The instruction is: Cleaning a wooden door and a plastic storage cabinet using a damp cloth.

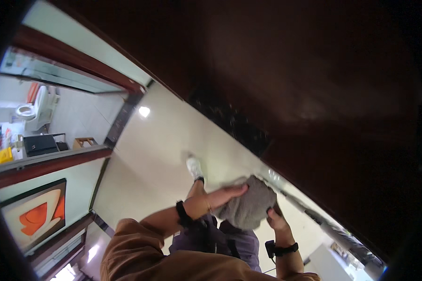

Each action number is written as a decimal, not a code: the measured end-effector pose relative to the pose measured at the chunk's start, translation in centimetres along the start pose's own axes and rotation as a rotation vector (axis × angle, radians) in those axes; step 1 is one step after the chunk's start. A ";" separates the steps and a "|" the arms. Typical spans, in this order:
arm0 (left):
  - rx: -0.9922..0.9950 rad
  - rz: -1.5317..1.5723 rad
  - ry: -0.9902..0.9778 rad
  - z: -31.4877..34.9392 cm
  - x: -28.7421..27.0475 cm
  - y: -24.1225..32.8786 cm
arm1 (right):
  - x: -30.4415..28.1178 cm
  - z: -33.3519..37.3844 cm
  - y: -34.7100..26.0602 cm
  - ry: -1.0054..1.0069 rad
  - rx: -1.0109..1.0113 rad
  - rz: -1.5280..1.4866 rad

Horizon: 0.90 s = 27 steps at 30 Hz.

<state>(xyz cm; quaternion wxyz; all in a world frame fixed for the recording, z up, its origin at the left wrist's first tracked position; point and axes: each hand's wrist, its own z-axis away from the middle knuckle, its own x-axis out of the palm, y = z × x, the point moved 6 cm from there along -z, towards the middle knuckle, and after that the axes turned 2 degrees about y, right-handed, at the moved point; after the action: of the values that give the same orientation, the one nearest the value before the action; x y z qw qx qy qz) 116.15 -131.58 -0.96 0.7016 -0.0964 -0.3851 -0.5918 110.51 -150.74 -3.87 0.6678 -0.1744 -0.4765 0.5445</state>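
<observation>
A grey cloth (pixel 252 203), bunched and folded, is held between my two hands in front of my legs. My left hand (pixel 224 194) grips its left side, with the thumb lying on top and the other fingers hidden beneath. On the cloth's lower right side, my right hand (pixel 277 220) is closed on the edge, its fingers mostly out of sight behind the fabric. Close beyond the cloth rises a dark brown wooden door (pixel 314 93), and neither hand touches it.
Pale floor (pixel 150 140) runs beneath me, with my white shoe (pixel 195 167) on it. To the left a doorway opens on a bathroom with a toilet (pixel 40 110). A framed picture (pixel 37 213) hangs on the left wall. A metallic door handle (pixel 333 232) is at the right.
</observation>
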 end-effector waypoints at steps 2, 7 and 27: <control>0.058 -0.006 -0.232 1.5 0.6 -2.4 | 5.3 0.6 -1.6 -0.162 0.109 -0.170; 0.414 -0.119 0.073 9.2 2.0 3.4 | 14.2 0.6 -3.4 0.022 0.254 -0.306; 1.203 0.029 0.467 28.5 -5.2 24.5 | 55.7 -17.2 -44.1 -0.180 -1.546 0.451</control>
<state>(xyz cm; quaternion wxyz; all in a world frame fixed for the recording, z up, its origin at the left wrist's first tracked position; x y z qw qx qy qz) 126.20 -103.90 23.01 0.7062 0.4400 -0.4855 -0.2683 146.86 -111.34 45.86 0.1915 -0.6343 -0.7232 0.1946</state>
